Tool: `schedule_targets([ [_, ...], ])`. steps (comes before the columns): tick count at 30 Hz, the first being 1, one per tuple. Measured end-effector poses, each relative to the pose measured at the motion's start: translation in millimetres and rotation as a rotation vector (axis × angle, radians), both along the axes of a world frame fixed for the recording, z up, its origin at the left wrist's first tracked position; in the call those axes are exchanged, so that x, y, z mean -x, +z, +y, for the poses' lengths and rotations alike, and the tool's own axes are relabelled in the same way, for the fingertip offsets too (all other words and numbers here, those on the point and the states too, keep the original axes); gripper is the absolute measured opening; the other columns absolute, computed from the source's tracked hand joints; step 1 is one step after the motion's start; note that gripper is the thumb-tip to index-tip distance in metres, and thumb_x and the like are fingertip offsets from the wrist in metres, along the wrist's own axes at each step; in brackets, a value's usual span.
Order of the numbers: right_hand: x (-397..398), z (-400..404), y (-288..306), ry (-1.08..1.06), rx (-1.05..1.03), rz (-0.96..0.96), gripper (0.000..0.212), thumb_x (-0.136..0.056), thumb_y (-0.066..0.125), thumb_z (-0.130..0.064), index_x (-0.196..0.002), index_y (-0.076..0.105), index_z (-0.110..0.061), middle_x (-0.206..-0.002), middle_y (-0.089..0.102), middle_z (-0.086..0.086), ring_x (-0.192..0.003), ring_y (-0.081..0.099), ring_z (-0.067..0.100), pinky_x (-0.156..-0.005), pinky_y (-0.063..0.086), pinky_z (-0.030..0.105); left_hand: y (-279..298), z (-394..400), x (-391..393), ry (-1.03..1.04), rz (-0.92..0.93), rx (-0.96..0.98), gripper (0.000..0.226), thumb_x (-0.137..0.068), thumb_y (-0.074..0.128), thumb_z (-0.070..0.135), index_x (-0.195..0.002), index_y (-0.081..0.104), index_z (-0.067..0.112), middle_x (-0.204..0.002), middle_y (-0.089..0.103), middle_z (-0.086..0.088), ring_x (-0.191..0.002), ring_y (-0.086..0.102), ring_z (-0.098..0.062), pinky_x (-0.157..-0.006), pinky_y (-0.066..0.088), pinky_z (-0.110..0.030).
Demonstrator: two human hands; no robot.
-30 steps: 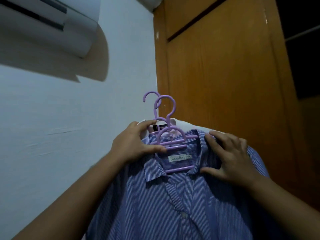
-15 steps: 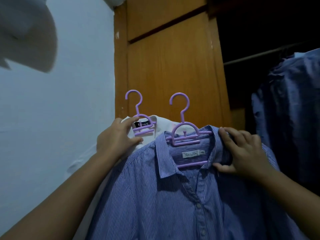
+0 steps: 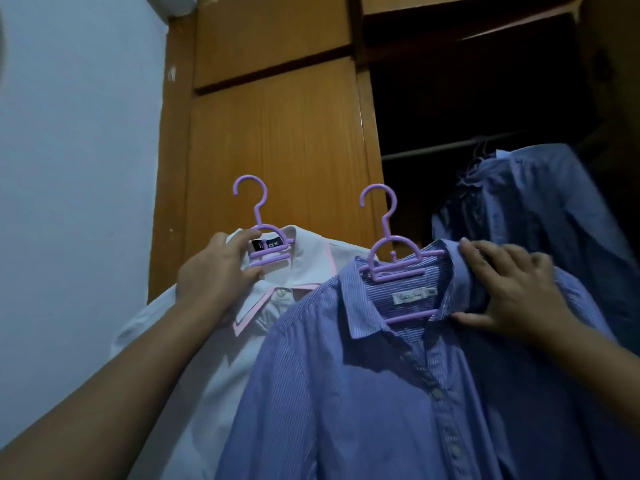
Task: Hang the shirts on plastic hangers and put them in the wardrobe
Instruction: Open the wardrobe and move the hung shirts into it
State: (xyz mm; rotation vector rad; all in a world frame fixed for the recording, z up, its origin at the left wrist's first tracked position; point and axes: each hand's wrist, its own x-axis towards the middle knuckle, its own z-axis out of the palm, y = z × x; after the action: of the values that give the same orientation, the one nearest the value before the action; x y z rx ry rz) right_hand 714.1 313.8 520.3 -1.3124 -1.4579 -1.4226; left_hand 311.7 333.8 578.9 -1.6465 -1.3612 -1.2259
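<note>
Open wardrobe holds blue shirts; left hand grips white shirt's hanger, right hand pinches striped shirt's collar.

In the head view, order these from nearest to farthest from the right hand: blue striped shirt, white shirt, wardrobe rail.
From the right hand:
1. Blue striped shirt: gripped at its collar, on the right.
2. White shirt: to the left, held by the left hand.
3. Wardrobe rail: above, inside the dark wardrobe.
</note>
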Motion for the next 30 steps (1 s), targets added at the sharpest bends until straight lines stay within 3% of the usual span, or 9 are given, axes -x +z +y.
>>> schedule_targets([
  [3,-31.4,5.1,17.9,-0.022,-0.033,0.054,0.108,-0.068,0.008,-0.090,-0.142,0.034,-0.015,-0.128,0.045,0.010,-0.107,0.043,0.031,-0.079,0.035,0.045,4.8,14.7,-18.4,-0.009,0.015,0.006,0.061,-0.082,0.068,0.050,-0.135,0.041,0.040,-0.113,0.056,-0.001,-0.088,0.059,-0.023,-0.061,0.050,-0.031],
  [8,-81.3,16.2,51.0,-0.092,-0.076,0.110,0.113,-0.063,0.006,-0.093,-0.144,0.031,-0.019,-0.129,0.045,0.010,-0.109,0.042,0.031,-0.080,0.033,0.043,16.2,40.9,-47.2,-0.026,0.019,0.013,0.064,-0.082,0.066,0.052,-0.138,0.035,0.045,-0.109,0.054,0.000,-0.086,0.057,-0.022,-0.058,0.043,-0.028],
  [10,-102.0,20.4,61.7,-0.146,-0.056,0.162,0.113,-0.059,0.017,-0.095,-0.145,0.029,-0.021,-0.130,0.045,0.010,-0.113,0.039,0.029,-0.081,0.029,0.042,19.5,51.9,-56.6,-0.020,0.012,0.020,0.065,-0.083,0.065,0.051,-0.140,0.034,0.045,-0.111,0.054,0.000,-0.087,0.057,-0.022,-0.057,0.039,-0.028],
  [14,-127.5,31.0,73.5,-0.257,-0.063,0.296,0.113,-0.055,0.059,-0.082,-0.148,0.023,-0.027,-0.138,0.042,0.008,-0.119,0.031,0.026,-0.088,0.031,0.044,20.4,71.3,-81.2,-0.024,-0.013,-0.008,0.065,-0.085,0.063,0.050,-0.142,0.033,0.042,-0.108,0.054,-0.002,-0.082,0.054,-0.021,-0.056,0.039,-0.028],
  [23,-167.2,71.0,67.9,-0.235,0.008,0.559,0.110,-0.063,0.064,-0.072,-0.150,0.011,-0.029,-0.142,0.032,0.012,-0.125,0.027,0.032,-0.101,0.027,0.061,34.5,98.1,-128.6,-0.011,-0.119,-0.107,0.063,-0.087,0.059,0.052,-0.143,0.031,0.043,-0.112,0.055,-0.002,-0.079,0.046,-0.017,-0.052,0.032,-0.027],
  [30,-186.8,96.3,56.8,-0.226,0.094,0.795,0.110,-0.062,0.060,-0.078,-0.148,0.011,-0.029,-0.146,0.029,0.015,-0.132,0.026,0.035,-0.102,0.026,0.057,41.5,111.5,-145.5,-0.012,-0.126,-0.113,0.065,-0.085,0.061,0.055,-0.142,0.032,0.046,-0.118,0.057,-0.001,-0.085,0.053,-0.020,-0.054,0.039,-0.027],
])
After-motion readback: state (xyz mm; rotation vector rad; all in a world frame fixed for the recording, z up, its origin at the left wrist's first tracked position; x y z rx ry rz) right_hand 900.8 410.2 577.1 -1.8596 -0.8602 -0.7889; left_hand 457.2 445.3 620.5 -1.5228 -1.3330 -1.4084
